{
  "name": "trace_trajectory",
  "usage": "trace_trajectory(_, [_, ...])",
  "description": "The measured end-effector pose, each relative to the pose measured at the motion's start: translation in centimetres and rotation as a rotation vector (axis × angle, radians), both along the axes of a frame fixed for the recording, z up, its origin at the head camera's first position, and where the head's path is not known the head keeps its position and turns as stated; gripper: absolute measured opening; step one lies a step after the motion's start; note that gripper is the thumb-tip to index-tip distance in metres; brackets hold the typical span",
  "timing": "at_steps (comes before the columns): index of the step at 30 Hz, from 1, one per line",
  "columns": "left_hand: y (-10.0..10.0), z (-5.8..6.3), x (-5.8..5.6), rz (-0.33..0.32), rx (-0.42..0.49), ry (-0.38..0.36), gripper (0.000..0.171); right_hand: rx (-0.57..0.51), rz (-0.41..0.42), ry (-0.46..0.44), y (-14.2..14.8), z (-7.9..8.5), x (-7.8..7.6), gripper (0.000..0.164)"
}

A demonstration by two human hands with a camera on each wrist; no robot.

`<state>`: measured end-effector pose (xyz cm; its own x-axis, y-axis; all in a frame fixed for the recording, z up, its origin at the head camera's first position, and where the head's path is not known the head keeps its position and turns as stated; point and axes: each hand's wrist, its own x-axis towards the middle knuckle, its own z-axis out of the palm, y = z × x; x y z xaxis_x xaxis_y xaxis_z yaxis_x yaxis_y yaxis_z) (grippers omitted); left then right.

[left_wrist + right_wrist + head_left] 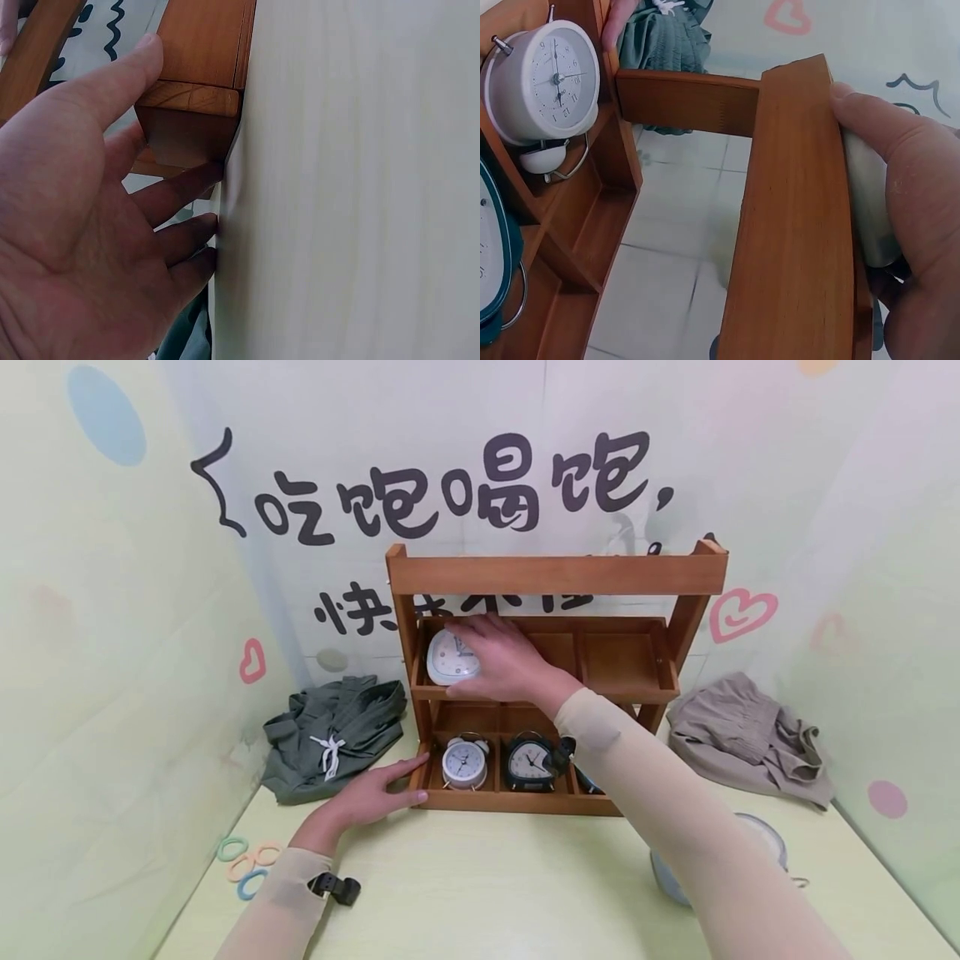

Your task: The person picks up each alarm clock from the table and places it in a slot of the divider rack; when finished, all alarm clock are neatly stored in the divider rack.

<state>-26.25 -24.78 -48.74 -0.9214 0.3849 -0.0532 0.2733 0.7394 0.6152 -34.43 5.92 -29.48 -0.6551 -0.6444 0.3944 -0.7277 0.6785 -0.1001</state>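
Observation:
A brown two-tier wooden shelf (558, 575) stands on the table. My right hand (506, 660) grips a white, rounded clock (447, 662) in the left compartment of the upper tier, fingers over its top and thumb low at its front. In the right wrist view the shelf's front board hides most of that clock (870, 202). At the lower tier's left end, my left hand (375, 793) holds the shelf's corner, thumb on the front edge and fingers round the side. Below sit a white twin-bell alarm clock (464, 763) and a black clock (528, 762).
A dark blue clock partly hides behind the right forearm. Dark green folded clothing (330, 735) lies left of the shelf, taupe clothing (742, 735) right of it. Several coloured rings (242, 867) lie at the front left. A grey-blue round container (670, 878) stands at the front right.

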Motion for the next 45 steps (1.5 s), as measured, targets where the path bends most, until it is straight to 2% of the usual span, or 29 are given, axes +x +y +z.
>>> trace_trajectory(7, [0.0,0.3,0.1,0.015,-0.006,-0.015,0.08,0.001,-0.002,-0.073,-0.2,0.1,-0.2,0.108])
trace_trajectory(19, [0.0,0.3,0.1,0.011,-0.004,-0.01,0.083,0.049,-0.016,-0.113,-0.4,0.4,-0.5,0.106])
trace_trajectory(23, [0.0,0.3,0.2,0.004,-0.023,0.006,0.081,0.107,-0.026,-0.084,-0.3,0.4,-0.6,0.105])
trace_trajectory(27, [0.0,0.1,0.1,0.015,-0.007,-0.015,0.081,0.163,-0.037,-0.038,-0.2,0.2,-0.7,0.103])
trace_trajectory(36, [0.1,0.1,0.1,0.02,-0.002,-0.016,0.079,0.234,-0.067,0.055,-0.4,-0.5,-0.3,0.102])
trace_trajectory(41, [0.2,0.2,0.2,0.025,0.005,-0.026,0.08,0.236,-0.079,0.057,-0.4,-0.8,0.1,0.102])
trace_trajectory(45, [0.2,0.1,0.0,0.018,0.006,-0.025,0.081,0.183,-0.055,0.009,0.2,-1.2,0.7,0.1])
